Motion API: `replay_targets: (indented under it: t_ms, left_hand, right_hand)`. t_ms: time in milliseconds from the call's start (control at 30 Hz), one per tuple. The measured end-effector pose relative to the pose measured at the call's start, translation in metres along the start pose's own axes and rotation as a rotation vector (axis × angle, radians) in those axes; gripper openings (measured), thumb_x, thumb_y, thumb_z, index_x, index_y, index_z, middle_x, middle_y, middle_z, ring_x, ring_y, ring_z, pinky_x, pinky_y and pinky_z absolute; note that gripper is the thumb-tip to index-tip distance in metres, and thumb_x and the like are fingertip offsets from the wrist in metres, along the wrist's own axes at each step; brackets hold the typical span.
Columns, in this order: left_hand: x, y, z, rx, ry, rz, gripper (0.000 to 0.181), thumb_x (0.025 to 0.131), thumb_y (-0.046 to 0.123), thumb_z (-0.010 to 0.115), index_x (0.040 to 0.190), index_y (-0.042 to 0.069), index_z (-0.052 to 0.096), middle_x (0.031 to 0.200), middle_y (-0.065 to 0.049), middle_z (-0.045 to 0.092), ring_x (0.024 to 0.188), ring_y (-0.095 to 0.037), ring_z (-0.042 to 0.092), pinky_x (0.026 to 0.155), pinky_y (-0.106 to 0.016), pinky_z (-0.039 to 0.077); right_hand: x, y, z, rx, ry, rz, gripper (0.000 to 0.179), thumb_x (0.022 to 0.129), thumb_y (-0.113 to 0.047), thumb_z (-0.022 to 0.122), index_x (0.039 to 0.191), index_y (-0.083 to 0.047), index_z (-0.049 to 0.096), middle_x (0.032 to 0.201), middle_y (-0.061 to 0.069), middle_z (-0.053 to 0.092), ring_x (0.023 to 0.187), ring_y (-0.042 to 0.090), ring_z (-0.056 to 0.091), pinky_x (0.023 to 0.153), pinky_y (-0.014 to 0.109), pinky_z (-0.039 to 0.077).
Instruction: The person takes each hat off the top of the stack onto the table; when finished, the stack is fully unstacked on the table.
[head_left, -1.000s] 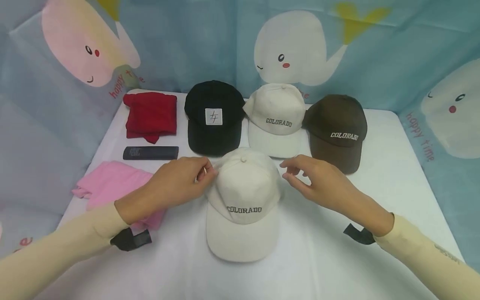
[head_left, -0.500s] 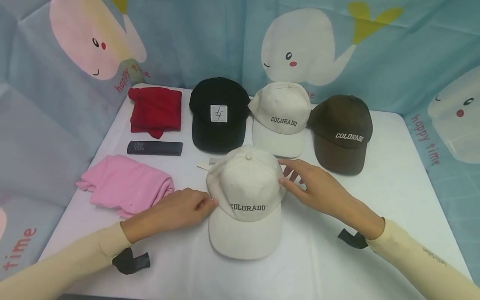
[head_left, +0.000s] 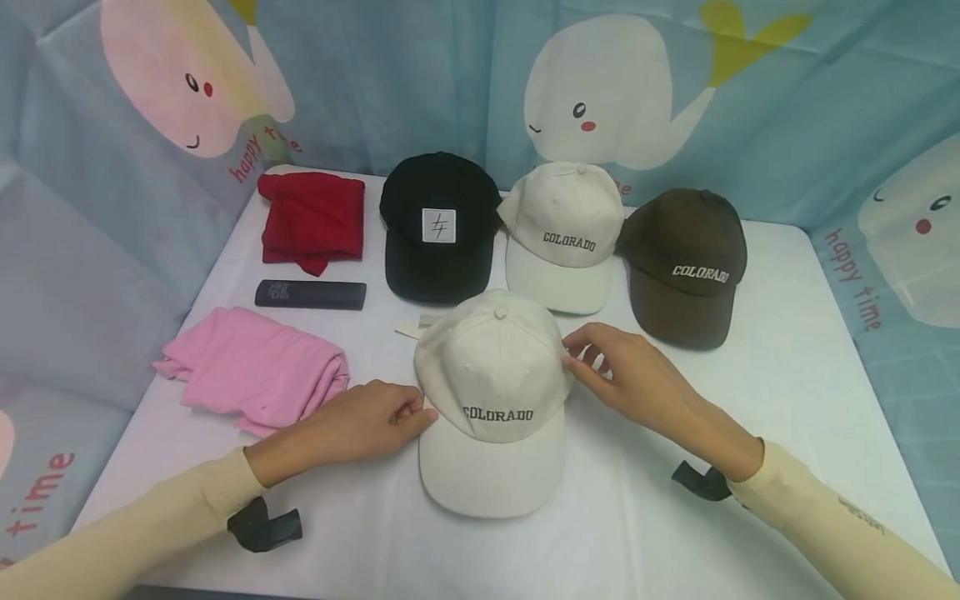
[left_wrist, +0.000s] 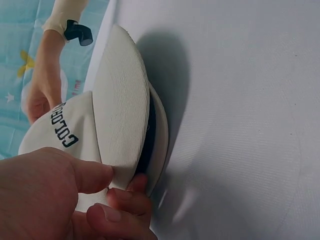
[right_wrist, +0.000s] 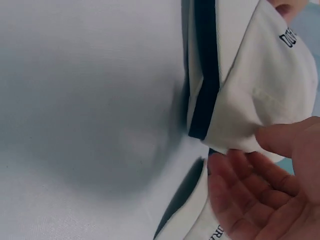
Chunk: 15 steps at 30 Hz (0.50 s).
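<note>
A cream baseball cap (head_left: 491, 471) lettered COLORADO lies front and centre in the head view, brim toward the person. At the left corner of its brim, my left hand (head_left: 363, 423) pinches the edge. The left wrist view shows that thumb on top and curled fingers underneath, beside the dark inner band. My right hand (head_left: 633, 371) holds the right rear side of the crown. In the right wrist view its thumb presses the outside of the cap (right_wrist: 270, 70), while the fingertips (right_wrist: 232, 160) curl at the lower edge.
Behind stand a black cap (head_left: 439, 271), a second cream cap (head_left: 558, 279) and a brown cap (head_left: 682, 308). At left lie folded red cloth (head_left: 315, 217), a dark flat case (head_left: 311, 294) and folded pink cloth (head_left: 255, 362). A whale-print curtain (head_left: 435, 75) encloses the white table.
My left hand has come down from the cap's rear left side to the brim corner. The right hand has closed in from beside the crown onto its edge. The head view has shifted slightly.
</note>
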<state>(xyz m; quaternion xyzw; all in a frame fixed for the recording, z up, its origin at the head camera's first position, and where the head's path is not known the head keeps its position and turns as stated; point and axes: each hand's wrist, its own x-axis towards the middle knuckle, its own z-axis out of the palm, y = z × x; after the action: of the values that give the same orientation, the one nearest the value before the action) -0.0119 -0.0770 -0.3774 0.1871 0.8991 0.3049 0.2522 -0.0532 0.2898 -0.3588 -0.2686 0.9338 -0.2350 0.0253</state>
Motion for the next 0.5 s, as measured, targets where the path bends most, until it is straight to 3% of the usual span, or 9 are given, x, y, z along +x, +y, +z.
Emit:
replay_targets:
  t_ms: [233,500]
  left_hand:
    - [0.0009,-0.0001,0.0001,0.011,-0.013,-0.025,0.034,0.105,0.041,0.064,0.079,0.02,0.058,0.062,0.007,0.05,0.059,-0.009,0.047,0.056,-0.028,0.036]
    - [0.0,-0.0006,0.0008,0.005,-0.003,-0.013,0.033,0.105,0.04,0.064,0.079,0.02,0.058,0.062,0.007,0.049,0.06,-0.009,0.047,0.057,-0.028,0.037]
  right_hand:
    - [-0.0019,0.0044,0.0049,-0.02,-0.026,0.038,0.012,0.101,-0.028,0.074,0.109,-0.019,0.073,0.088,-0.011,0.069,0.079,0.005,0.063,0.071,0.031,0.055]
    - [-0.0011,0.0039,0.0043,-0.009,0.021,-0.006,0.008,0.097,-0.025,0.079,0.098,-0.025,0.071,0.084,-0.016,0.066,0.078,0.002,0.061,0.07,0.03,0.055]
